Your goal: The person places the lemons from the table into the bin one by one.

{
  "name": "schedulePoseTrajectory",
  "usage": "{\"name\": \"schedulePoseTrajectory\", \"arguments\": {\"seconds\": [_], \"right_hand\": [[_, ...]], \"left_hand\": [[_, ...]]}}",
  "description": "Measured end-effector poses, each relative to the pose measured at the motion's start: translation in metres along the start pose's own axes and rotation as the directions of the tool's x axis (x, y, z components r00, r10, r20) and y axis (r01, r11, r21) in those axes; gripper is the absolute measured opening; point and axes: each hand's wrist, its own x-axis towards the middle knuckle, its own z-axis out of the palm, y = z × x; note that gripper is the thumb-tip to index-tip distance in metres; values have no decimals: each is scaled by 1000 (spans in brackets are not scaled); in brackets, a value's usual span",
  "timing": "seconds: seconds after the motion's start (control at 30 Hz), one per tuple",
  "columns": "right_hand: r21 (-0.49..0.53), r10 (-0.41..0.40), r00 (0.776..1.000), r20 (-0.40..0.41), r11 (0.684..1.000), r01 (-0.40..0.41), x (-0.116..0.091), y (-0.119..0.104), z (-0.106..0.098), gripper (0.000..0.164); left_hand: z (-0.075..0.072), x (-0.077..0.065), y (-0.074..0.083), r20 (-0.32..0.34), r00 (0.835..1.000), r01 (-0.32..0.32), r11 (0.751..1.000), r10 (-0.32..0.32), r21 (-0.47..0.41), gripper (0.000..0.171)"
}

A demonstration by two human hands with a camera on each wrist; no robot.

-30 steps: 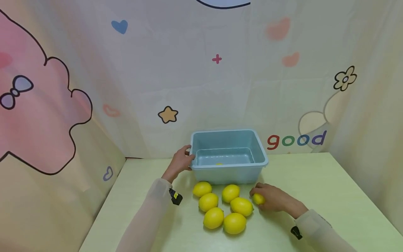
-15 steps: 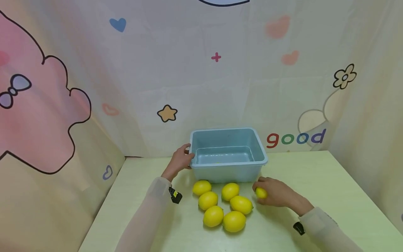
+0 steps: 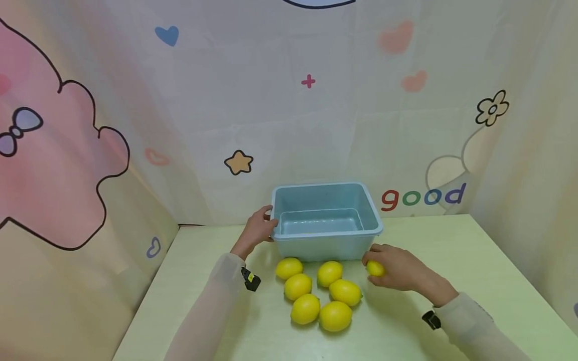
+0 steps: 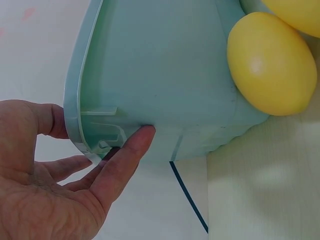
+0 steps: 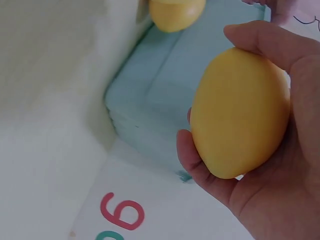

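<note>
A light blue plastic basin (image 3: 325, 246) stands at the back of the table. My left hand (image 3: 255, 229) grips its rim at the left end; in the left wrist view, fingers of that hand (image 4: 55, 200) curl about the rim and one digit lies along the outer wall. My right hand (image 3: 402, 269) holds a yellow lemon (image 3: 375, 268) just off the basin's front right corner. Seen from the right wrist, this lemon (image 5: 240, 115) sits between thumb and curled fingers, raised off the table. Several more lemons (image 3: 298, 287) lie in two loose rows before the basin.
The pale table (image 3: 203, 301) reaches back to a printed curtain (image 3: 316, 125), close behind the basin. A lemon (image 4: 272, 62) lies close against the basin's front wall. The front rim hides part of the basin's floor.
My right hand has lifted the lemon and carried it away from the others, slightly right and toward the basin's corner. The left hand keeps its grip on the rim.
</note>
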Motion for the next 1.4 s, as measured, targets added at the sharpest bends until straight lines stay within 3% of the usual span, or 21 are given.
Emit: {"name": "schedulePoseTrajectory", "arguments": {"seconds": [0.73, 1.4], "right_hand": [[-20, -50, 984, -171, 999, 47, 18, -14, -59, 28], [-28, -36, 987, -158, 999, 32, 53, -6, -89, 31]], "left_hand": [[-1, -5, 4, 7, 1000, -10, 1000, 10, -27, 63], [4, -8, -2, 4, 999, -45, 999, 45, -27, 64]]}}
